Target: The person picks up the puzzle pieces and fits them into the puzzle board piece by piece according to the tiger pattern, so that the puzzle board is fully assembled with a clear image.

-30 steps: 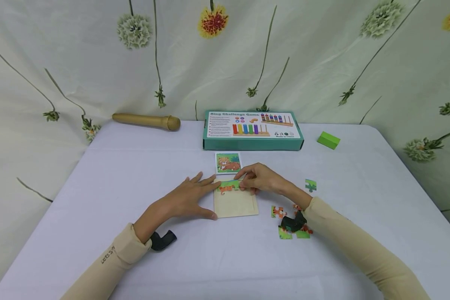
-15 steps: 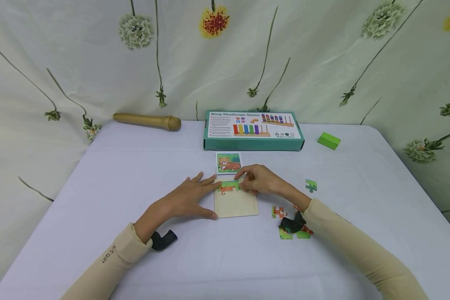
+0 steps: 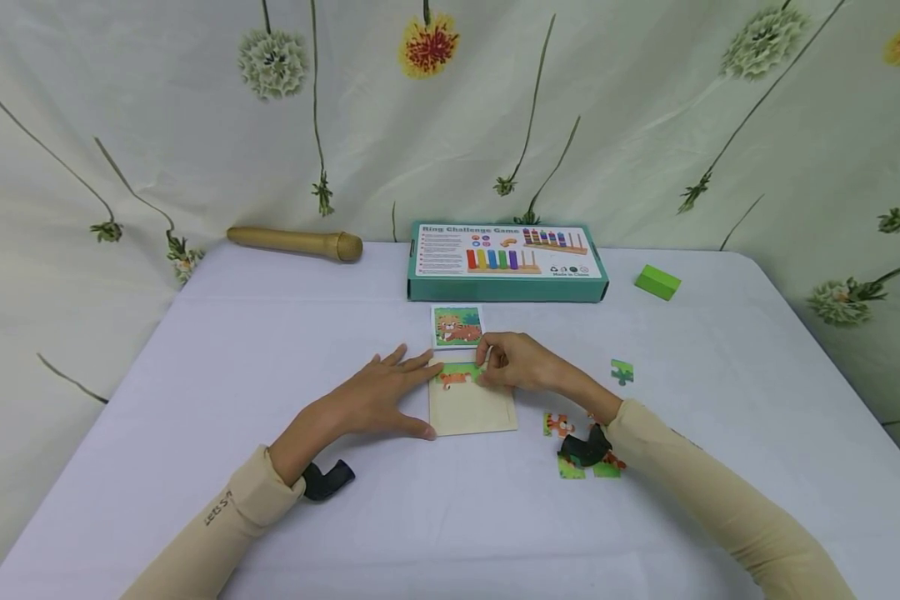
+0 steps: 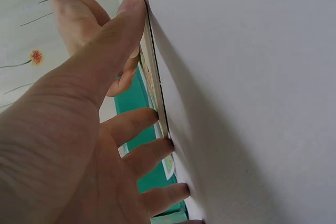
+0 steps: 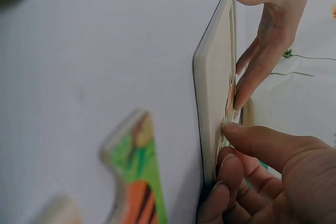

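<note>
Green puzzle piece (image 3: 474, 371) hides partly behind right hand (image 3: 521, 360) pinching it, left hand (image 3: 378, 394) spread.

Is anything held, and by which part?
Left hand only touches the left edge of the wooden board; right hand is at its far right corner, any hold unclear.

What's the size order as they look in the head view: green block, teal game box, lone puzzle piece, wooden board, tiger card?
Largest to smallest:
teal game box
wooden board, partly covered
tiger card
green block
lone puzzle piece
</note>
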A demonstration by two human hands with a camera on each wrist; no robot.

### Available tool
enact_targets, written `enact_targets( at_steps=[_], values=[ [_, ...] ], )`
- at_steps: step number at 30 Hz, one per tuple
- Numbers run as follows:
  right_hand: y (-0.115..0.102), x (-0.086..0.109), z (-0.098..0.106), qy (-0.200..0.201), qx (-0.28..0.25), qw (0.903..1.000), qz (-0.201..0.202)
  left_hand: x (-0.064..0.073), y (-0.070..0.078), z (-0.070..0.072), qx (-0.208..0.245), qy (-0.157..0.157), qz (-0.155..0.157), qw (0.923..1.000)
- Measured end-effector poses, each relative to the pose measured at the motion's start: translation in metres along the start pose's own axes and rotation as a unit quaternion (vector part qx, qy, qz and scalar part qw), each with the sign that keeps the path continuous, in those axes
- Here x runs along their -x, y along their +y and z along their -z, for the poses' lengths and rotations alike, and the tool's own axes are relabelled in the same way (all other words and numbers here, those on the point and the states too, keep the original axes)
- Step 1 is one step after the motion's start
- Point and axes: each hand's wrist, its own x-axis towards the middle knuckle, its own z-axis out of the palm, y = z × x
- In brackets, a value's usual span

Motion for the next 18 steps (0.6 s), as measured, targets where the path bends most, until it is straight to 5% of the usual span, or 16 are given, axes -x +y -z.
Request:
enact_targets(
  at_steps=[18],
  values=[
    [-0.0014,0.0027,0.0016,0.007,0.046,0.9984,0.033,0.0012,0.0001,0.0011,-0.011,0.000,-0.006,0.9999]
  ],
)
